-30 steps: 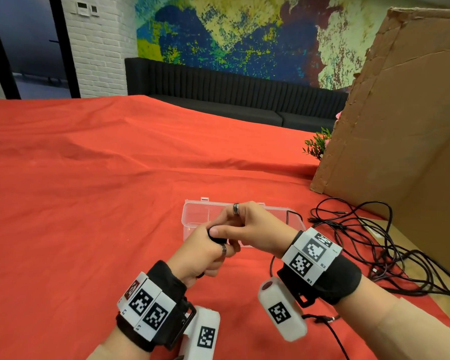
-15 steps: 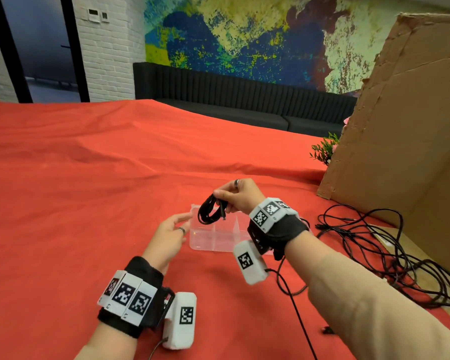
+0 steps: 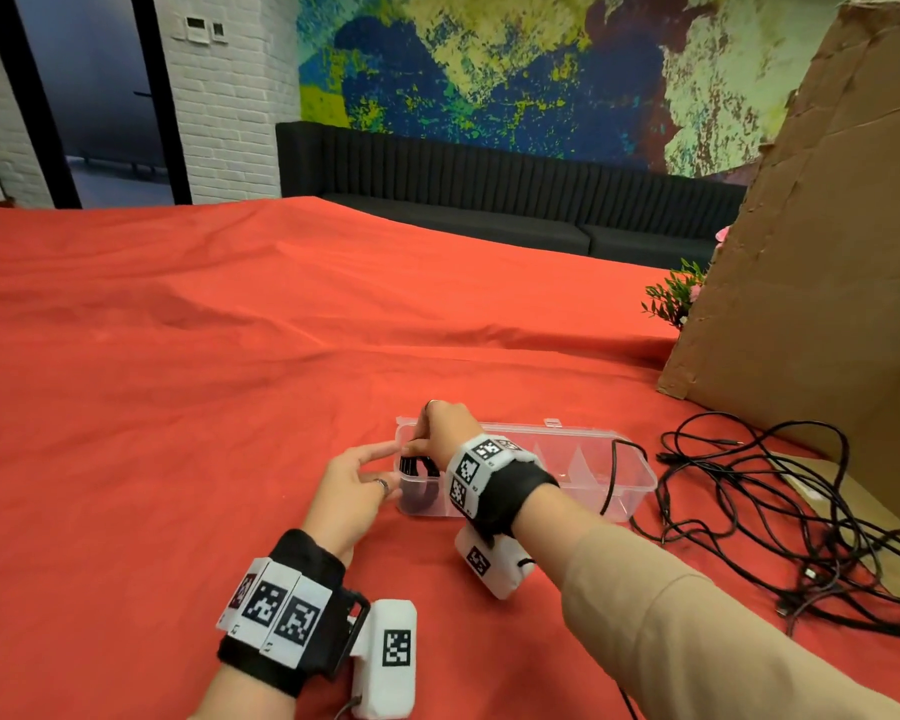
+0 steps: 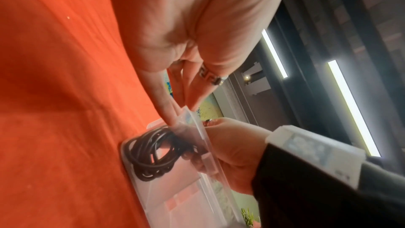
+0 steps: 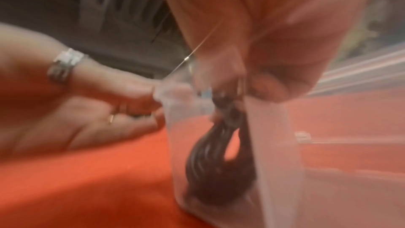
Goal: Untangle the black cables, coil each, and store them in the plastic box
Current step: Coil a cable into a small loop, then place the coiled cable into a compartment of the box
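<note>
A clear plastic box [image 3: 583,504] lies on the red cloth. In its left end compartment sits a coiled black cable [image 3: 418,488]. My right hand [image 3: 423,448] reaches down into that compartment and pinches the top of the coil [image 5: 210,162]. My left hand [image 3: 385,467] is beside the box, its straight fingers [image 4: 175,108] touching the left end rim [image 4: 195,119]. A tangle of loose black cables [image 3: 801,527] lies to the right of the box. One strand [image 3: 614,475] hangs over the box's right end. The right wrist view is blurred.
A large cardboard sheet [image 3: 827,252] stands at the right, behind the tangle. A small green plant [image 3: 674,298] shows at its left edge. Red cloth [image 3: 230,381] covers the table to the left and far side. A dark sofa lies beyond.
My right hand carried the coil from above the box down into the left end compartment. The left hand let go of the coil and moved to the box's left end.
</note>
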A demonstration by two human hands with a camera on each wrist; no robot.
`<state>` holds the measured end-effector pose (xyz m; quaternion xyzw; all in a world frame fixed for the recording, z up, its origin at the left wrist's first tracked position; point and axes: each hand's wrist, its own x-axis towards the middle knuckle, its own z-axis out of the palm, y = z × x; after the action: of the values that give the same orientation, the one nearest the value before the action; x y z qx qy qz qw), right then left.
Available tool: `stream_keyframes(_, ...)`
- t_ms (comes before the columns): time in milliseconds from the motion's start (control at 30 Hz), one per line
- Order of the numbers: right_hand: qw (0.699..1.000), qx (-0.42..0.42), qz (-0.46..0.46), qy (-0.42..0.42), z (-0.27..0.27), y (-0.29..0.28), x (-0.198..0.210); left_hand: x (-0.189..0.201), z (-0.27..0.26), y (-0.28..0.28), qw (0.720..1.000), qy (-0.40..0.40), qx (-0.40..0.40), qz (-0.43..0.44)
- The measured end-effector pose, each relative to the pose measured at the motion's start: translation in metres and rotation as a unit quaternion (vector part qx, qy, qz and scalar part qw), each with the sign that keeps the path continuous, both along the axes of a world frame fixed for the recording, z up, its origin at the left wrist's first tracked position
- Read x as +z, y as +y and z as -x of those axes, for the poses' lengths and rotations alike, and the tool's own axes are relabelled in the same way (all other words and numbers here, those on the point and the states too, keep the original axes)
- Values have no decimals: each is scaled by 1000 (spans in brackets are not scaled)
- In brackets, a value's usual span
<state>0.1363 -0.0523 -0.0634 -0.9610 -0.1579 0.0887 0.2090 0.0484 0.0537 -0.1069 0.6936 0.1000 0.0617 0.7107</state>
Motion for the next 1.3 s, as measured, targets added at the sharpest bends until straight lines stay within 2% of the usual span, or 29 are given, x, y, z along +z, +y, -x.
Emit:
stream_keyframes(67,999,5,27,-27,3,2,-2,-3,-1,1,1000,-3,0,12)
stream_keyframes(233,994,51,92,-29,10,-4,-4,-4,-2,1,1000,-4,-8,28)
stream_keyframes(333,986,51,132,-84,17,-8,-12,-2,-2,0,999,-9,-8,37)
stream_keyframes(367,986,47,135,-84,17,-9,-12,-2,-1,0,999,-12,-9,40)
stream_keyframes(500,991,45,126,14,17,-13,-1,-2,0,0,999,-16,-9,48)
stream_keyframes(733,995,7,93,-36,43,-15,9,-3,-1,0,998,-25,-15,51)
stream_keyframes(867,983,57,170,-43,45,-15,8,-1,0,-1,998,-23,-16,59)
stream_keyframes(967,978,71,192,-26,39,-19,4,-2,1,0,999,-28,-15,37)
stream_keyframes(1067,990,49,131,9,35,-26,-5,-2,2,0,999,-20,-15,40)
stream_keyframes(1167,996,33,-62,-53,44,-40,3,-3,1,0,998,-20,-18,55)
stream_keyframes(1233,968,-1,-218,-125,55,-57,19,-2,1,0,998,-20,-18,57)
stream_keyframes(1300,917,-57,-332,-212,70,-83,35,-1,2,-1,998,-15,-21,51)
